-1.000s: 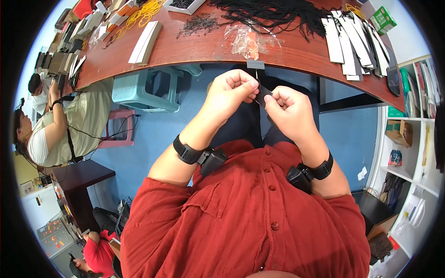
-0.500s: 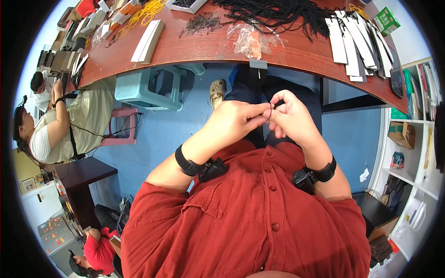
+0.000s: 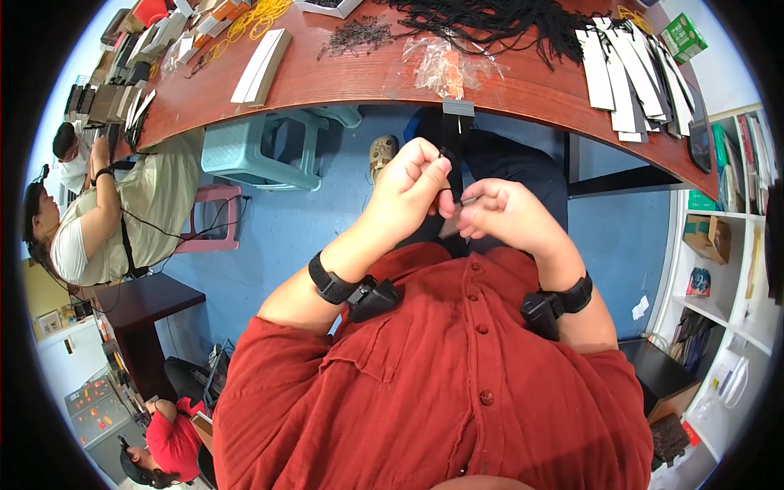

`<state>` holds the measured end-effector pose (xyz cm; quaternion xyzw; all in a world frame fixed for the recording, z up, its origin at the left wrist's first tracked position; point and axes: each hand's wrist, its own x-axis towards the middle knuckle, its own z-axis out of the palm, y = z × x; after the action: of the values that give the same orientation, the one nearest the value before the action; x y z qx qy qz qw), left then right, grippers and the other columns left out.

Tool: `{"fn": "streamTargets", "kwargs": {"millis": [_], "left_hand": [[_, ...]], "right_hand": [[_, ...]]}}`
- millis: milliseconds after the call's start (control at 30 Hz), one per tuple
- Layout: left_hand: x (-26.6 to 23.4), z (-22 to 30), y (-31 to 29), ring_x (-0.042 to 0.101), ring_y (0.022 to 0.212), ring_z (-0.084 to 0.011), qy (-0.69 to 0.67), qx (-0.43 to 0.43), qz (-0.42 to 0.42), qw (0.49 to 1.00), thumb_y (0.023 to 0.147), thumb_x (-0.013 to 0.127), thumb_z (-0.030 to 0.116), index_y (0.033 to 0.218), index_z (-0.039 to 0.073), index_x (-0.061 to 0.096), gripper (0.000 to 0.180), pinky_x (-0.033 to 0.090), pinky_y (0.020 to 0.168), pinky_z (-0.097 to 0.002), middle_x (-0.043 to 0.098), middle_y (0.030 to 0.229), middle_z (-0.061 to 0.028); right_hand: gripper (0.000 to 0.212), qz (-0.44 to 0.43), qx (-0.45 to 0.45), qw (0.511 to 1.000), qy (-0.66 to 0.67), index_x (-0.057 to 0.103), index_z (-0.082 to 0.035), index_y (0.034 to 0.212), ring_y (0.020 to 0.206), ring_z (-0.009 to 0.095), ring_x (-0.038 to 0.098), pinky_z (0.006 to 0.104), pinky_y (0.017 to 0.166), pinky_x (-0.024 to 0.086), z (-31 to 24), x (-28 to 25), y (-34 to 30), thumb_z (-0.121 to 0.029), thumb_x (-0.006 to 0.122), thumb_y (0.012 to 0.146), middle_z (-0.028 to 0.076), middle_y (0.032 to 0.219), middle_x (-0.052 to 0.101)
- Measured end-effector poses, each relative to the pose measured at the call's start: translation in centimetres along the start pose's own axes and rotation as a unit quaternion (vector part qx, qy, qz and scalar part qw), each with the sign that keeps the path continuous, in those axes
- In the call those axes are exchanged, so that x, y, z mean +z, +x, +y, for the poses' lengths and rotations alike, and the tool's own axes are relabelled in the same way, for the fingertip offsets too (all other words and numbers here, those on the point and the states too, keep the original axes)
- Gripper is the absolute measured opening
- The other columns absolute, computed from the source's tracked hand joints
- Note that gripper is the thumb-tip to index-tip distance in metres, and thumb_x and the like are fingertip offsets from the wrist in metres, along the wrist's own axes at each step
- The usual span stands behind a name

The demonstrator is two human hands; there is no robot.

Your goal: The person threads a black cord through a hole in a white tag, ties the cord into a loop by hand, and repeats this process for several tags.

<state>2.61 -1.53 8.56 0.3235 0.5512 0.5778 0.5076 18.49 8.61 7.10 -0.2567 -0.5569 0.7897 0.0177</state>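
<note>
Above my lap, my left hand (image 3: pixel 412 186) is closed in a pinch, with a thin black cord (image 3: pixel 446 153) showing at its fingertips. Just right of it, my right hand (image 3: pixel 510 214) has its thumb and fingers pinched together. A thin dark line and a smeared brownish-grey flat piece (image 3: pixel 450 225) show by its fingertips, too blurred to name. On the table edge beyond the hands, a small grey ribbed block (image 3: pixel 458 108) sits with a black strip below it.
Across the wooden table (image 3: pixel 343 82) lie a stack of white strips (image 3: pixel 263 69), small black pieces (image 3: pixel 357 37), a clear plastic bag (image 3: pixel 433 67), black cords (image 3: pixel 523 24) and white tags (image 3: pixel 625 73). Beneath are turquoise stools (image 3: pixel 261 155). Shelves (image 3: pixel 710 286) stand right; co-workers sit left.
My hands have moved apart from their fingertip-to-fingertip pinch. The left has risen and turned, and the black cord now shows at it. The right has dropped slightly, with a blurred piece beside it.
</note>
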Motion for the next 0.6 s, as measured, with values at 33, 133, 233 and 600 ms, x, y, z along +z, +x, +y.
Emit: {"fn": "streamTargets", "kwargs": {"millis": [33, 133, 233, 600], "left_hand": [[-0.1, 0.0, 0.0, 0.053, 0.052, -0.0070, 0.007, 0.009, -0.010, 1.000, 0.094, 0.043, 0.015, 0.089, 0.008, 0.042, 0.009, 0.038, 0.046, -0.0174, 0.059, 0.066, -0.0047], [0.2, 1.0, 0.1, 0.054, 0.052, -0.0070, 0.128, 0.138, 0.089, 0.978, 0.095, 0.043, 0.016, 0.090, 0.007, 0.042, 0.011, 0.038, 0.047, -0.0174, 0.063, 0.074, -0.0087], [-1.6, 4.2, 0.7, 0.057, 0.059, -0.0088, 0.148, 0.157, 0.095, 0.972, 0.095, 0.042, 0.015, 0.091, 0.006, 0.043, 0.010, 0.041, 0.053, -0.0188, 0.066, 0.088, -0.0114], [-18.6, 9.2, 5.3, 0.060, 0.090, -0.0341, 0.663, 0.126, 0.406, 0.617, 0.080, 0.060, 0.019, 0.114, 0.004, 0.054, 0.038, 0.047, 0.078, -0.0393, 0.062, 0.098, -0.0211]], "right_hand": [[0.025, -0.005, 0.006, 0.998, -0.063, 0.056, 0.000, 0.087, 0.065, 0.011, 0.060, 0.0244, 0.056, 0.048, -0.4, 0.4, 0.0, -0.023, 0.063, 0.082, 0.007, 0.070, 0.062], [0.025, 0.098, -0.060, 0.912, -0.393, 0.056, -0.001, 0.067, 0.054, 0.026, 0.057, 0.0350, 0.053, 0.045, -3.0, 1.9, -1.1, -0.024, 0.065, 0.066, 0.014, 0.059, 0.056], [0.025, 0.178, -0.172, 0.814, -0.525, 0.056, -0.001, 0.070, 0.057, 0.033, 0.057, 0.0374, 0.055, 0.045, -6.7, 1.6, -2.2, -0.024, 0.061, 0.063, 0.016, 0.060, 0.056], [0.057, 0.486, -0.111, 0.546, -0.674, 0.049, -0.007, 0.120, 0.094, 0.033, 0.059, 0.0401, 0.080, 0.046, -16.2, -14.4, -1.2, -0.028, 0.066, 0.070, 0.019, 0.099, 0.061]]}}
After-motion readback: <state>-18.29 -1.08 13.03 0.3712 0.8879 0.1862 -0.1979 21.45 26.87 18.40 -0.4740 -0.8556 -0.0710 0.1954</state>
